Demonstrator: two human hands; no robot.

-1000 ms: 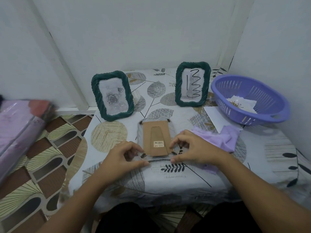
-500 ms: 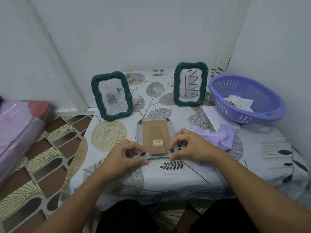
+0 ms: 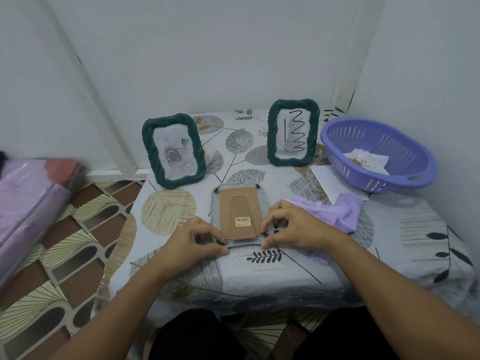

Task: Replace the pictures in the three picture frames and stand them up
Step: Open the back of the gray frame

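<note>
Frame [image 3: 239, 213] lies face-down near table [image 3: 259, 276] edge, left hand [image 3: 193, 242] and right hand [image 3: 293, 228] pinching its lower corners.

Bare forearms reaching in from lower left and lower right, converging at frame centre. Left hand [image 3: 195, 241] knuckles-up, fingers curled, thumb and forefinger pinched. Right hand [image 3: 293, 226] mirrored opposite, fingertips likewise drawn together, wrists low.

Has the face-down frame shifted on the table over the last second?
No. The face-down frame still lies just below the rose picture frame, over the same leaf print on the tablecloth. Only the camera view drifted slightly.
</note>
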